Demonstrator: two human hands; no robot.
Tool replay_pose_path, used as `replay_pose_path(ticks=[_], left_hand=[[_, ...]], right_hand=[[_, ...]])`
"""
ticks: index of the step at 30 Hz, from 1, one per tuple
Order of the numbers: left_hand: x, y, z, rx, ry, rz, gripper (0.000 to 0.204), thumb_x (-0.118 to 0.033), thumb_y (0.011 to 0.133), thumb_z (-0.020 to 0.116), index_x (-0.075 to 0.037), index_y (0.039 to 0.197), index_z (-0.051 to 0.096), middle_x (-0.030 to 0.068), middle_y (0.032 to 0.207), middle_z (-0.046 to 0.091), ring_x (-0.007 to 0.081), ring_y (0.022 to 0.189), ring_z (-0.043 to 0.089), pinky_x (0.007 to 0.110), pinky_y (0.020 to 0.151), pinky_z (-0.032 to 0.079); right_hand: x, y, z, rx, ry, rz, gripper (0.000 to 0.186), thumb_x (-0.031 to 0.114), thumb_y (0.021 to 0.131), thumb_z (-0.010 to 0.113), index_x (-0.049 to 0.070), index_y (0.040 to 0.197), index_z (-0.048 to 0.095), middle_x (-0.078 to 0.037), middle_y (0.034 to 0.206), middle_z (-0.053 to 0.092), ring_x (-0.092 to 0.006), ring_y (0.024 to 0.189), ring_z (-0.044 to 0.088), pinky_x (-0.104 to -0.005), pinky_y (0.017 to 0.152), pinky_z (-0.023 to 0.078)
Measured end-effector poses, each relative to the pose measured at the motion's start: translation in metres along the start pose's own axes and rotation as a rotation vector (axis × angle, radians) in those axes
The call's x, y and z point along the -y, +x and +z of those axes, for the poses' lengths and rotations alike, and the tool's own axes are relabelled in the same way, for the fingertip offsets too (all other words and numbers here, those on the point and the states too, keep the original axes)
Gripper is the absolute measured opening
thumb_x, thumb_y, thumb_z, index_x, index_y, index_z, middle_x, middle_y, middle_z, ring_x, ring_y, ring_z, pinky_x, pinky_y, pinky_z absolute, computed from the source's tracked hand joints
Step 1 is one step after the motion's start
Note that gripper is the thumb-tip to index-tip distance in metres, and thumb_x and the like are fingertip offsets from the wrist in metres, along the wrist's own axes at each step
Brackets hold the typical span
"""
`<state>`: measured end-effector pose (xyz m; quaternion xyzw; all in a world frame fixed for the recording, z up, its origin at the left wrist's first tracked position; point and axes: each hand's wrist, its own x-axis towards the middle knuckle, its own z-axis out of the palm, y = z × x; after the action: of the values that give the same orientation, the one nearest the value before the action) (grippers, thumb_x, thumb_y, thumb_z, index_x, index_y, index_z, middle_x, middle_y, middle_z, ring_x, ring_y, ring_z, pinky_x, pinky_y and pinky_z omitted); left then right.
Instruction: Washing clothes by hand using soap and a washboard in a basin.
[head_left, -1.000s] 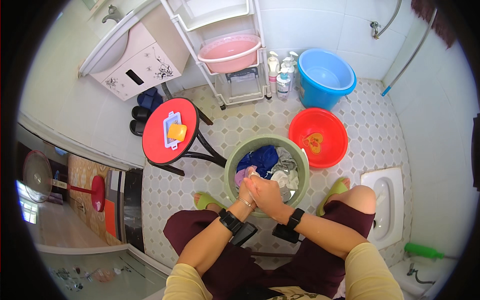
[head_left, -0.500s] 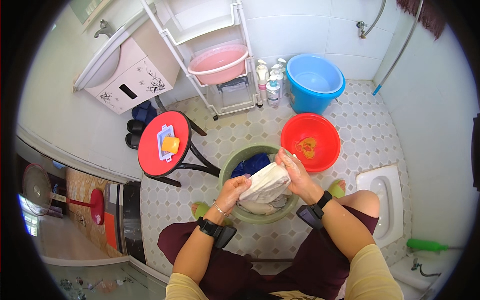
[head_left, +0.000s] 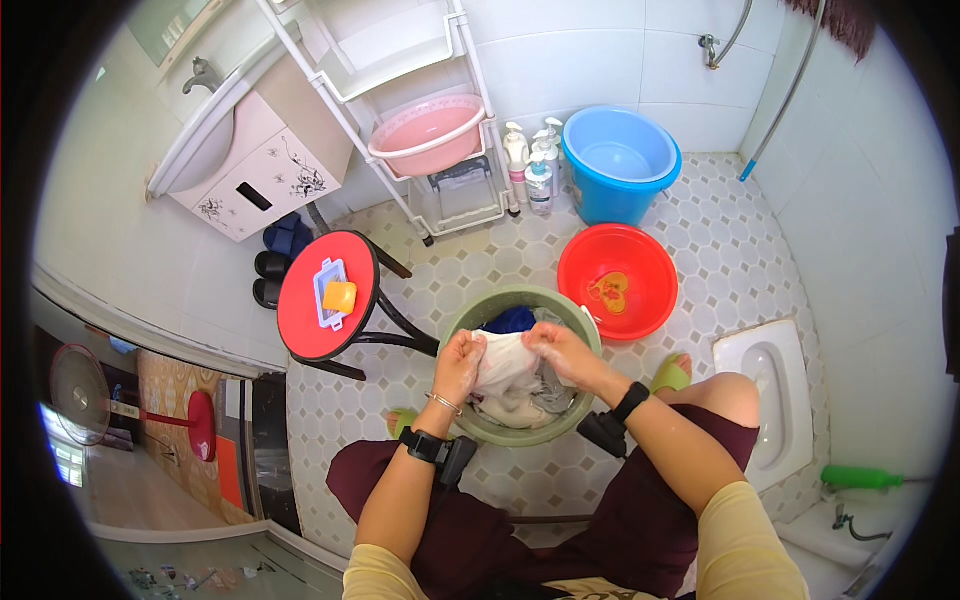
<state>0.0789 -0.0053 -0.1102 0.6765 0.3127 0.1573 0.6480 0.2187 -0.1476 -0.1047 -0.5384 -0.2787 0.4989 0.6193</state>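
A wet white cloth (head_left: 504, 362) is stretched between my two hands, over a green bucket (head_left: 467, 420). My left hand (head_left: 459, 366) is closed on the cloth's left edge, and my right hand (head_left: 568, 352) pinches its upper right edge. Whether the cloth is a garment or a towel I cannot make out. Below it in the bucket lie a dark blue cloth (head_left: 512, 320) and some pale grey and off-white wet laundry (head_left: 515, 408). The cloth's lower end hangs onto this laundry.
Left of the bucket, a red stool (head_left: 310, 290) bears a soap dish (head_left: 328, 272) with orange soap (head_left: 340, 297). A red basin (head_left: 645, 290) and a blue bucket (head_left: 622, 190) stand beyond at right. A white rack (head_left: 470, 232) and pump bottles (head_left: 538, 188) line the wall. A squat toilet (head_left: 795, 430) lies right.
My right hand has come down and turned from upright, spread fingers to a pinch on the cloth. My left hand moved slightly left, and the cloth now hangs between both.
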Motion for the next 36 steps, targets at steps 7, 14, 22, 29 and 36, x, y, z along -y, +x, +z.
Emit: replay_pose_path(ticks=[7, 14, 22, 29, 36], left_hand=[[-0.032, -0.016, 0.003, 0.146, 0.165, -0.178, 0.017, -0.021, 0.083, 0.061, -0.006, 0.076, 0.061, -0.0060, 0.067, 0.053, 0.0020, 0.059, 0.044, 0.018, 0.053, 0.035], [-0.038, -0.011, 0.001, -0.018, -0.254, -0.142, 0.017, -0.022, 0.084, 0.059, -0.005, 0.083, 0.061, -0.0024, 0.076, 0.058, 0.0049, 0.066, 0.050, 0.020, 0.063, 0.041], [-0.040, -0.016, -0.002, 0.077, -0.132, -0.086, 0.023, -0.017, 0.075, 0.068, -0.004, 0.092, 0.059, -0.0004, 0.084, 0.060, 0.0068, 0.071, 0.054, 0.021, 0.066, 0.044], [-0.021, -0.011, -0.018, 0.097, 0.334, -0.120, 0.019, -0.018, 0.071, 0.072, -0.005, 0.081, 0.062, 0.0005, 0.076, 0.059, 0.0074, 0.068, 0.052, 0.023, 0.064, 0.043], [0.032, 0.007, 0.002, -0.219, -0.372, 0.054, 0.014, -0.020, 0.089, 0.049, -0.006, 0.086, 0.048, -0.0017, 0.080, 0.048, 0.0065, 0.075, 0.044, 0.020, 0.069, 0.038]], right_hand=[[0.003, 0.006, -0.024, -0.174, 0.059, -0.075, 0.011, 0.016, 0.086, 0.054, 0.008, 0.080, 0.050, 0.000, 0.076, 0.054, -0.0063, 0.066, 0.048, -0.0202, 0.059, 0.037], [-0.007, 0.008, -0.039, -0.185, -0.487, 0.035, 0.019, 0.020, 0.084, 0.058, 0.004, 0.095, 0.057, -0.002, 0.079, 0.060, -0.0081, 0.077, 0.054, -0.0226, 0.069, 0.042], [-0.001, -0.001, -0.018, 0.023, -1.010, -0.176, 0.032, 0.029, 0.076, 0.065, 0.004, 0.096, 0.061, -0.012, 0.085, 0.060, -0.0211, 0.080, 0.057, -0.0328, 0.073, 0.045], [-0.009, 0.010, -0.046, 0.041, -0.491, -0.058, 0.034, 0.024, 0.075, 0.062, 0.004, 0.103, 0.060, -0.009, 0.097, 0.059, -0.0211, 0.090, 0.055, -0.0308, 0.080, 0.042], [-0.018, 0.020, 0.012, -0.112, 0.067, -0.130, 0.020, 0.006, 0.082, 0.047, 0.004, 0.102, 0.050, -0.003, 0.096, 0.056, -0.0124, 0.090, 0.052, -0.0240, 0.083, 0.040]])
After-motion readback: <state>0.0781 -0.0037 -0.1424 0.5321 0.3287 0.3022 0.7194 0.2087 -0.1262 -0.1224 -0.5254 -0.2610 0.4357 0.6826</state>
